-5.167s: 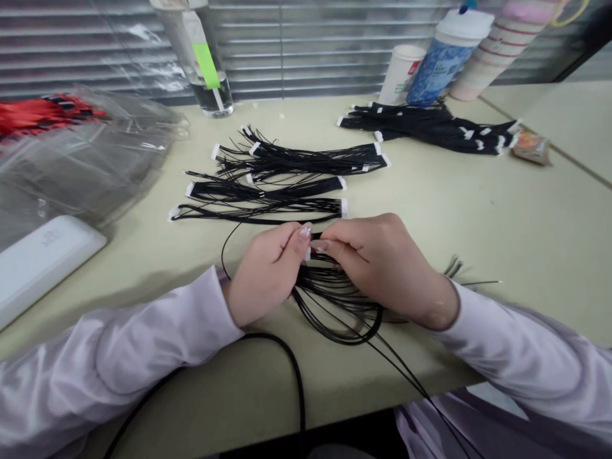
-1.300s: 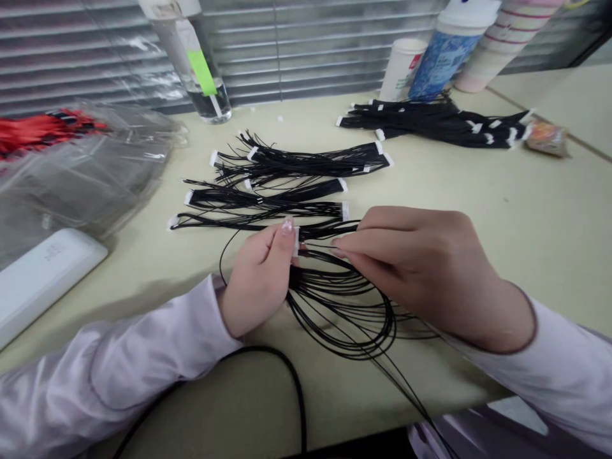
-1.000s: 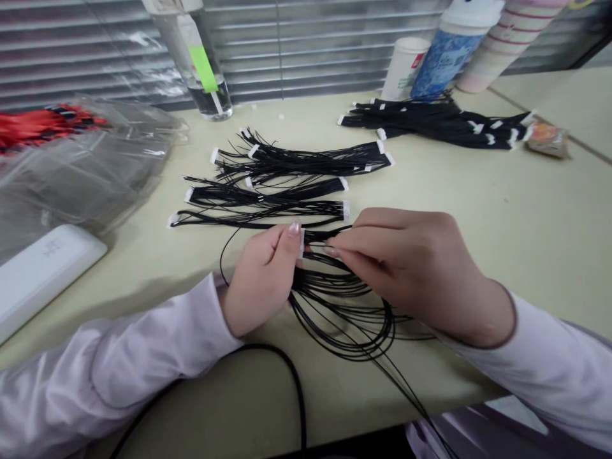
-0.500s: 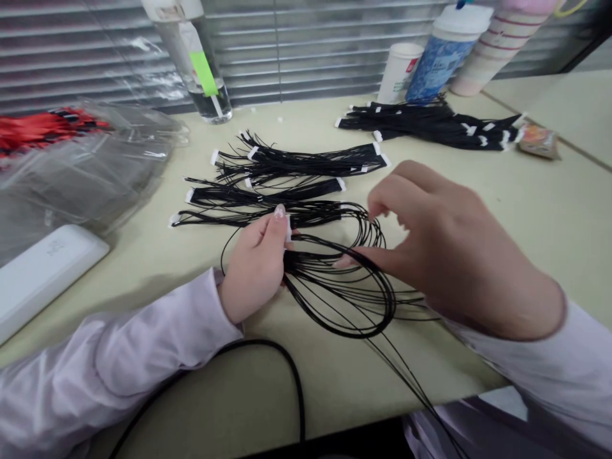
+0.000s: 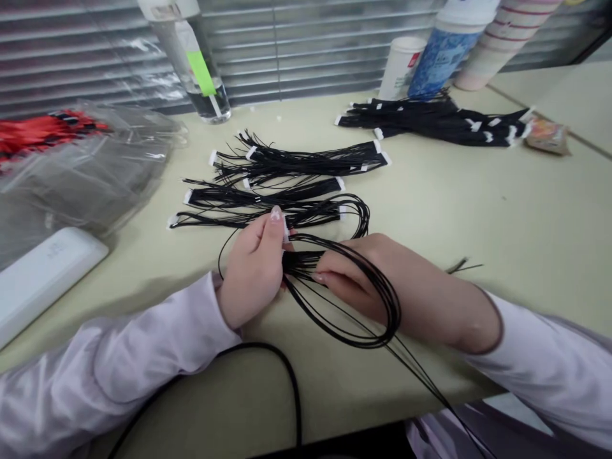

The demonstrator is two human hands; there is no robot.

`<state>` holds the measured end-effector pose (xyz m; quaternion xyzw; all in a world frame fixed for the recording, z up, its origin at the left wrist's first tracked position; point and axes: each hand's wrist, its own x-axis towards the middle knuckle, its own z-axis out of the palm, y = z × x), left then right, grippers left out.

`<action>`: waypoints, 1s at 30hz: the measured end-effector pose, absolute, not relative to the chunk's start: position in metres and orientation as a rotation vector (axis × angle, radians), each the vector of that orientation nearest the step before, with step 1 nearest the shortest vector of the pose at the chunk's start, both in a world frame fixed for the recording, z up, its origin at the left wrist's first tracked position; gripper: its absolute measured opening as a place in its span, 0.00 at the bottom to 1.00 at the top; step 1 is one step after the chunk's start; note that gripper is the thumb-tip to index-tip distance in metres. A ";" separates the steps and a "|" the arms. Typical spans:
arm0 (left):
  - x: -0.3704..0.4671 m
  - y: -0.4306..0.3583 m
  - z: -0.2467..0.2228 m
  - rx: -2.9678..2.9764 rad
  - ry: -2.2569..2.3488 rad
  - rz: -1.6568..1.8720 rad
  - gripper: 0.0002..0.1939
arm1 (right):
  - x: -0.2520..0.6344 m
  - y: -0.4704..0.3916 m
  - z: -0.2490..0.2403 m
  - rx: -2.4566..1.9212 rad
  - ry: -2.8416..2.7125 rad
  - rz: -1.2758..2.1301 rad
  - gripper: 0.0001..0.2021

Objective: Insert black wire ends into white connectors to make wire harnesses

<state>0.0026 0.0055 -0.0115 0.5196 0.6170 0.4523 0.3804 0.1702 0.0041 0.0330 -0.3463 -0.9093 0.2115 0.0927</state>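
My left hand [image 5: 255,264] is closed around the white connector end [image 5: 286,229] of a black wire harness [image 5: 302,261], thumb on top. Out of this end the thin black wires run to the right, and some of them curve in a large loop [image 5: 394,306]. Behind that loop, my right hand [image 5: 368,274] has its fingers wrapped round the straight wires, a short way from the connector. Loose wire tails pass down over the table's front edge. Just beyond my hands lie more black harnesses [image 5: 306,188] with white connectors.
At the back right is a pile of black harnesses [image 5: 421,121] beside a small packet [image 5: 547,135]. Bottles [image 5: 442,57] and a clear bottle [image 5: 205,76] stand by the blinds. Left are plastic bags [image 5: 119,172], red wires [image 5: 43,134] and a white box [image 5: 48,274]. A thick black cable [image 5: 291,376] curves in front.
My right hand has moved left and down, passing behind the wire loop, and has closed on the harness wires. My left hand stays on the connector end.
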 end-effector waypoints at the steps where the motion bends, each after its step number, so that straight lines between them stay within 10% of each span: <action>1: 0.003 0.005 -0.011 1.338 1.575 1.151 0.21 | 0.169 0.004 0.032 -1.037 -2.719 0.588 0.12; 12: 0.001 0.004 -0.007 1.449 1.548 1.117 0.21 | 0.201 0.004 0.062 -1.461 -2.336 -0.164 0.08; 19: 0.001 0.003 -0.007 1.568 1.511 1.096 0.21 | 0.194 0.012 0.063 -0.988 -1.382 0.527 0.10; 30: 0.001 0.001 -0.001 1.777 1.490 1.067 0.20 | 0.178 0.009 0.037 -1.168 -2.324 0.406 0.06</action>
